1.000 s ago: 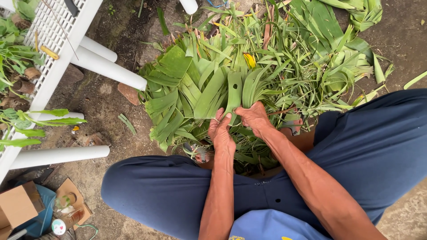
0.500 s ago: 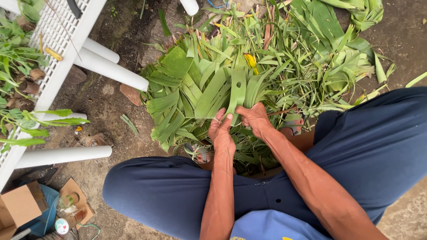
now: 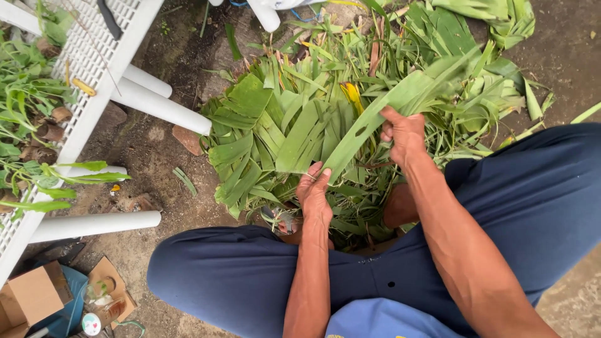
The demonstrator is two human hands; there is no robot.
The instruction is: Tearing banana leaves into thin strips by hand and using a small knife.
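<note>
an outdoor garden or nursery yard: bare dirt ground [image 3: 156, 144], a heap of cut green leaves [image 3: 300, 125] ahead, a white mesh plant bench [image 3: 81, 69] with seedlings [image 3: 25, 119] at left.

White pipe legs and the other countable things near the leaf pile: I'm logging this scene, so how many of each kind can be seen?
White pipe legs: 5
Cardboard boxes: 1
Hands, left hand and right hand, both on the long green leaf: 2
Total: 8

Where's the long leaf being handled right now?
Head view, centre: the long green leaf slants over the leaf pile, between the right hand and left hand.
</note>
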